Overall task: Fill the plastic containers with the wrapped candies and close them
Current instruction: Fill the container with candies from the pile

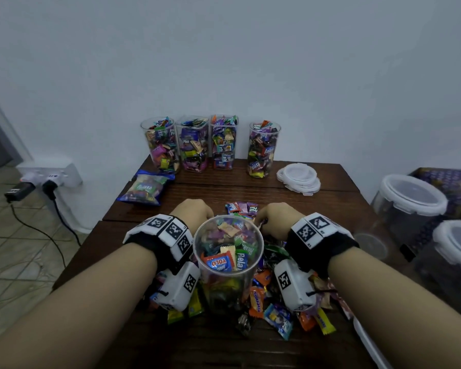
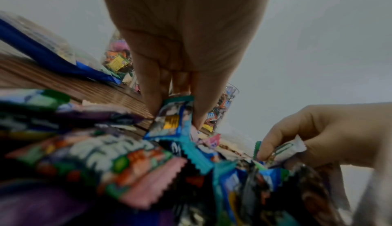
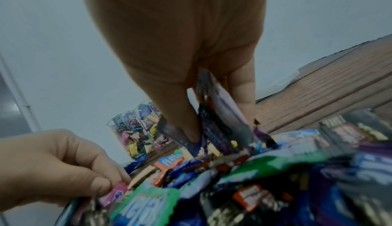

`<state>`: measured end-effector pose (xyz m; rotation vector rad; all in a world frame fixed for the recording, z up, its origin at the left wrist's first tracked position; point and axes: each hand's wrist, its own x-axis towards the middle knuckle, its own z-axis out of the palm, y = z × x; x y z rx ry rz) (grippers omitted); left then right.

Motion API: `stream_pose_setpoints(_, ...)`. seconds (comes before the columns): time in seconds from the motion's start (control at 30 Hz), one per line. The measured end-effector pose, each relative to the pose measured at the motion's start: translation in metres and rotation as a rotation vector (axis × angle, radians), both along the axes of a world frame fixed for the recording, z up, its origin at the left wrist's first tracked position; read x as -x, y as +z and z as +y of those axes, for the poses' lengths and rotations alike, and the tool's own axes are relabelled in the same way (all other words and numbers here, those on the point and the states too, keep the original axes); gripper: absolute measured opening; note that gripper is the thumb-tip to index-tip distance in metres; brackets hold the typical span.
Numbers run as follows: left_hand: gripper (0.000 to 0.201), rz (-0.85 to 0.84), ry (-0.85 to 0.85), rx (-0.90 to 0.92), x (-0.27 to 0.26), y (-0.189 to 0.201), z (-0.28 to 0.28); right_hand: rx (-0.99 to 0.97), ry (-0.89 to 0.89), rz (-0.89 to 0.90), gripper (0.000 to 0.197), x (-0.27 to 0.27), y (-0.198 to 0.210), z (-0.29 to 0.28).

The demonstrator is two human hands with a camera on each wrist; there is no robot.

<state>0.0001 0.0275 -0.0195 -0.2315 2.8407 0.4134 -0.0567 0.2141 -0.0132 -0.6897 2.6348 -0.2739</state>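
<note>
A clear round container (image 1: 228,265), partly filled with wrapped candies, stands in a pile of loose candies (image 1: 258,296) on the wooden table (image 1: 224,342). My hands reach past its rim on either side. My left hand (image 1: 197,211) pinches a blue-and-teal wrapped candy (image 2: 167,125) between thumb and fingers, just above the pile. My right hand (image 1: 268,218) pinches a few wrappers, purple and whitish (image 3: 222,110), over the candies. The fingertips of both hands are hidden in the head view.
Four open containers (image 1: 210,145) full of candies line the back wall. A stack of white lids (image 1: 298,178) lies at the back right, a blue candy bag (image 1: 144,189) at the back left. Two closed, empty-looking containers (image 1: 407,201) stand off the table's right side.
</note>
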Motion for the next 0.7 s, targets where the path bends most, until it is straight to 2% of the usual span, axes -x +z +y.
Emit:
stream_pose_setpoints(0.13, 0.008, 0.106, 0.089, -0.122, -0.008, 0.002, -0.003, 0.076, -0.020, 0.017, 0.030, -0.007, 0.005, 0.008)
stream_pose_setpoints(0.27, 0.011, 0.218, 0.151, -0.224, -0.017, 0.009, -0.003, 0.162, -0.048, 0.036, 0.023, -0.013, 0.007, 0.013)
stream_pose_setpoints(0.5, 0.013, 0.452, 0.156, -0.429, -0.038, 0.023, -0.006, 0.387, -0.119, 0.034, 0.019, -0.031, 0.023, 0.023)
stream_pose_setpoints(0.7, 0.015, 0.666, 0.140, -0.576, -0.065, 0.050, -0.005, 0.647, -0.107, 0.078, 0.021, -0.060, 0.058, 0.028)
